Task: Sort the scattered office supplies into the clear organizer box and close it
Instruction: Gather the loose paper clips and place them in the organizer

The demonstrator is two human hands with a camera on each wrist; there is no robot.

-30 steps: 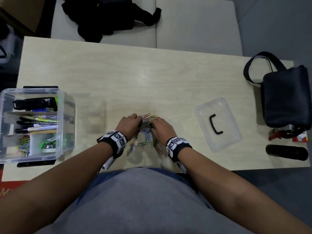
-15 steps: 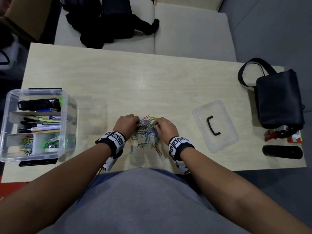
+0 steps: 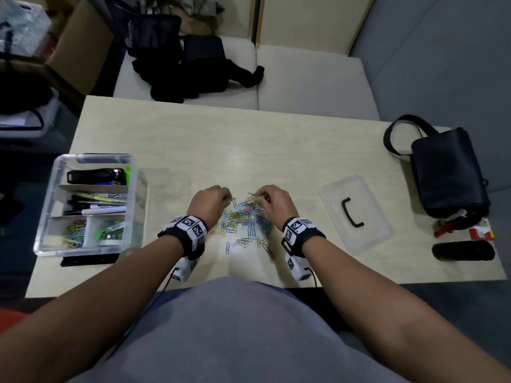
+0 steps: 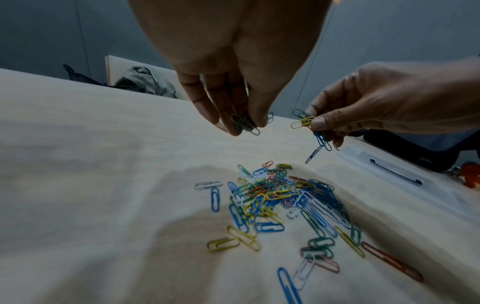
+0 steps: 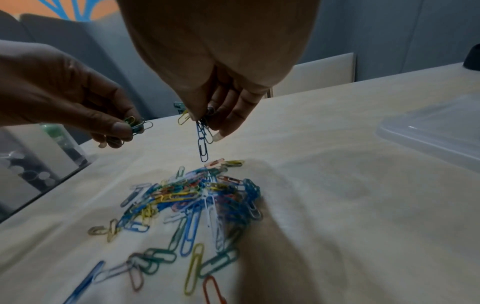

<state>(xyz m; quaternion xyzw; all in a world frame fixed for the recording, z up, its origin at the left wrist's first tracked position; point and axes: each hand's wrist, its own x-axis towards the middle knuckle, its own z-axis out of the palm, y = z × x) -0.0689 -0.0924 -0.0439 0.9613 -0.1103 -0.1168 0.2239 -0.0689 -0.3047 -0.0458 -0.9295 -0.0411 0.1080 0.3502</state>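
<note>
On the table [image 3: 276,150], between my hands, I am viewing the paper clips [image 3: 246,219]: thin wire loops in blue, yellow, green, red and white, lying flat, long axes pointing every way. My left hand [image 3: 208,203] is pinching a green bunch. My right hand [image 3: 273,201] is pinching a blue chain hanging vertically. The organizer box [image 3: 132,189] is sitting open at far left.
</note>
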